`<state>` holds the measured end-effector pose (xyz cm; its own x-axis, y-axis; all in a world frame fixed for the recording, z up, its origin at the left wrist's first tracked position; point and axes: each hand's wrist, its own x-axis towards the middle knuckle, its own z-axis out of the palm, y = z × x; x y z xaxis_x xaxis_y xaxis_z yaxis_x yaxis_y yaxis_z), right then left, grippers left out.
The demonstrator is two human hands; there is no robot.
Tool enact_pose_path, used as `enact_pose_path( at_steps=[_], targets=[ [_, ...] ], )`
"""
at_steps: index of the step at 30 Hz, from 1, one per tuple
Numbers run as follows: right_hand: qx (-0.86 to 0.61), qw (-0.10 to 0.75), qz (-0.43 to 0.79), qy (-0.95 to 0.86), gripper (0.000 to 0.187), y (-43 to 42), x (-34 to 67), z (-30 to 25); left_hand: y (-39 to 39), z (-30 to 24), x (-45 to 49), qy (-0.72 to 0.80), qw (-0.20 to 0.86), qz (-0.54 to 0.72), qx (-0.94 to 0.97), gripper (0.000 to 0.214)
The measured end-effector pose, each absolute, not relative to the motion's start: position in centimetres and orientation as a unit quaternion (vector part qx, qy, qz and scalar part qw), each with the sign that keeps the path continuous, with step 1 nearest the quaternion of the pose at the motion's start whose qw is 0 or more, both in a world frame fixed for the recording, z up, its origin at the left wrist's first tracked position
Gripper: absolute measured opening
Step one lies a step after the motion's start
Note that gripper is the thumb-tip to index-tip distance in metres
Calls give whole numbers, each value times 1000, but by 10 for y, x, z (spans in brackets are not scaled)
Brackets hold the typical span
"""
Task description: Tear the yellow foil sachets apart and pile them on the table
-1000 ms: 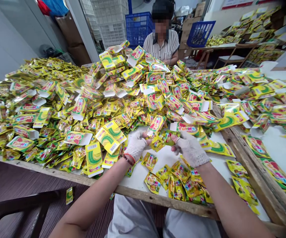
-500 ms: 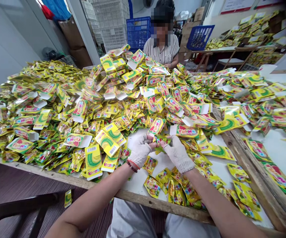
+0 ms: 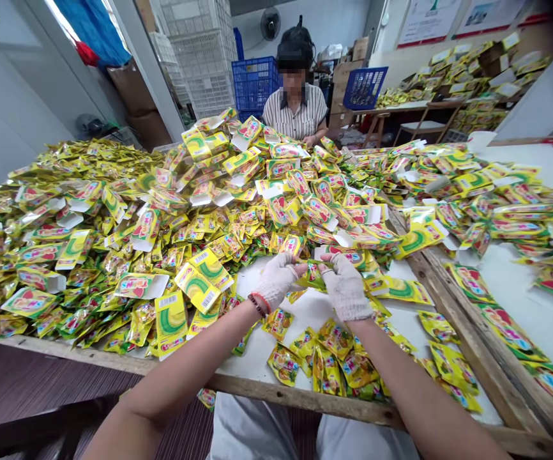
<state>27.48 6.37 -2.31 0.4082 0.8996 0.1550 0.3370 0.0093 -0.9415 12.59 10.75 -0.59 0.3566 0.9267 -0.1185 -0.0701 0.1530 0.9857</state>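
Note:
My left hand [image 3: 280,278] and my right hand [image 3: 344,285], both in white gloves with bare fingertips, meet over the white table top [image 3: 252,358]. Between them is a small yellow-green candy packet [image 3: 312,273], pinched by the fingers of both hands. Just beyond the fingers lies a yellow box [image 3: 292,245] with a red print. Several yellow packets [image 3: 327,370] are spread on the table below my wrists. To the left, flat yellow boxes with green swirls [image 3: 197,286] rest on a heap of packets [image 3: 89,306].
A large mound of boxes and packets [image 3: 238,172] covers the table's far side. A wooden rail [image 3: 458,326] divides it on the right, and a wooden edge [image 3: 305,399] runs in front. Across the table sits a person [image 3: 295,105] near blue baskets [image 3: 256,83].
The camera view has tilted up and shifted slightly right. Both hands stay together around the packet, which now shows more of its green side between the fingers.

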Motion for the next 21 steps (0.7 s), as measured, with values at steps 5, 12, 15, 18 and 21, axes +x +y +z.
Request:
enact_pose_path(
  at_steps=[5, 12, 15, 18, 21],
  targets=[
    [-644, 525, 285, -478, 44, 57, 269, -16, 90, -8, 131, 413, 631, 412, 511, 39],
    [-585, 547, 463, -378, 26, 56, 272, 0, 122, 13, 112, 363, 254, 360, 821, 25],
    [-595, 581, 447, -329, 26, 60, 281, 4, 158, 16, 98, 274, -8, 232, 933, 46],
    [-588, 599, 460, -292, 27, 61, 286, 7, 184, 14, 96, 155, -141, 106, 972, 47],
    [-593, 600, 454, -288, 27, 60, 289, 10, 187, 19, 102, 57, -158, 42, 985, 35]
  ],
)
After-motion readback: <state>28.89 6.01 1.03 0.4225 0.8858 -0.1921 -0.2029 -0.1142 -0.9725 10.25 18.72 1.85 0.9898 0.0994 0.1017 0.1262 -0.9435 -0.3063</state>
